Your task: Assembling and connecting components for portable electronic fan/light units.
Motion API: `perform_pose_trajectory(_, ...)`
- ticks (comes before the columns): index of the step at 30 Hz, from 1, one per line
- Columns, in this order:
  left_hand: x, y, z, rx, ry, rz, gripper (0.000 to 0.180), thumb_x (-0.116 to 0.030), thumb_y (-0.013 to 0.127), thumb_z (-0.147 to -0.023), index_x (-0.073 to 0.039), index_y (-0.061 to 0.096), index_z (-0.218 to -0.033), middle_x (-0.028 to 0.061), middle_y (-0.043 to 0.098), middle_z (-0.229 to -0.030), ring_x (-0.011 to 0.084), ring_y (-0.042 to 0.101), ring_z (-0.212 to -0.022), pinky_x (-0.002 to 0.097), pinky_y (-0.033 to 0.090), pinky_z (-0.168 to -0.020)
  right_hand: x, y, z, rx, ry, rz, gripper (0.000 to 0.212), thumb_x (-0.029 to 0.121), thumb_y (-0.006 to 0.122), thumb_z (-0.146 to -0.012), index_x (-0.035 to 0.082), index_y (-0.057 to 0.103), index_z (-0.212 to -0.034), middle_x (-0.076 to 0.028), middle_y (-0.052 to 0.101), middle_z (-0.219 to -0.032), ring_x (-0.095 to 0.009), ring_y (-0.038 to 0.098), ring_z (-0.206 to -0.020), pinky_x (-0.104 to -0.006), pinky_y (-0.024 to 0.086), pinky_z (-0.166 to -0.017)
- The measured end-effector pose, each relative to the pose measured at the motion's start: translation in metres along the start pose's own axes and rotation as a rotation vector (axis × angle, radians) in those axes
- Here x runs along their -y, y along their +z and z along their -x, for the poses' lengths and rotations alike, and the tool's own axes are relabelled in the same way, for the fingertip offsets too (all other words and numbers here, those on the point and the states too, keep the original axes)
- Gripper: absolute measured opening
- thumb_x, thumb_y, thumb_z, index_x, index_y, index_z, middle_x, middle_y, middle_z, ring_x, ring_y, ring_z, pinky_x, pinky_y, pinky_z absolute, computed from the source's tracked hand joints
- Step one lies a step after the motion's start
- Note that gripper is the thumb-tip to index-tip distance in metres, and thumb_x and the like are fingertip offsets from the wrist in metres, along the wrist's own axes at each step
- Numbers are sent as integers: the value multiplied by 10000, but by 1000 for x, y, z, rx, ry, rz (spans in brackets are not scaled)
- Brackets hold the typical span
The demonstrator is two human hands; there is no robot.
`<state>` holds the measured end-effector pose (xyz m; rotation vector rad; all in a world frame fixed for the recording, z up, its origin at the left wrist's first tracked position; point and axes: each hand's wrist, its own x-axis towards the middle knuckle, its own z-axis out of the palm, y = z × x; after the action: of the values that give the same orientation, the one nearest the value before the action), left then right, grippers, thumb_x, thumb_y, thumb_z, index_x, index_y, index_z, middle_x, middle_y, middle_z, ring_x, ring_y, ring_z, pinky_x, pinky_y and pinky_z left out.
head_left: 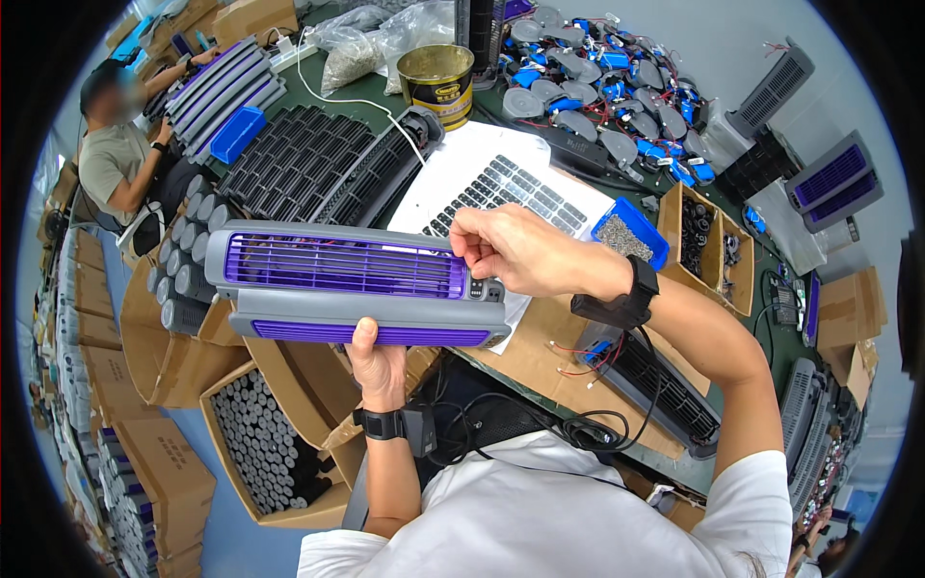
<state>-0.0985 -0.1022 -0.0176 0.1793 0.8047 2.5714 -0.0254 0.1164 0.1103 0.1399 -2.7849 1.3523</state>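
A grey tower fan unit with purple slatted grilles [347,264] lies nearly level in front of me, raised off the table. My left hand [378,368] grips it from below, its thumb up against the lower purple grille. Over the unit's right end is my right hand [511,249], fingers curled and pressed together beside a small black control panel [485,288]. Whatever those fingertips pinch is hidden. Just beyond, a white sheet with rows of black stickers [506,193] lies on the table.
A blue tray of screws [617,229] and a cardboard parts box [708,246] stand to the right. Behind are a yellow-black tin [436,87] and a heap of wired motors [607,87]. An open fan housing [655,385] lies right. Another person [120,159] sits far left.
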Motion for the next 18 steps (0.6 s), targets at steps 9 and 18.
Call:
perform_pose_trajectory(9,-1,-1,0,31,-37,47,660,-178,795,-747,-25,483,-1308,85,590,-1218,234,585,-1119,406,475,-1030,-2,7,9,-163,-41,140,466,-6,838,-631,52,542,-987,-84,502,-1041,-189,605,-683,-312,521,-594)
perform_pose_trajectory(18,-5,0,1,62,-39,30,702,-234,818,-707,-31,501,-1299,81,598,-1187,255,598,-1095,421,497,-982,-6,-3,19,-68,402,-350,454,51,808,-757,-11,618,-1166,-58,648,-1060,-80,619,-781,-241,524,-712)
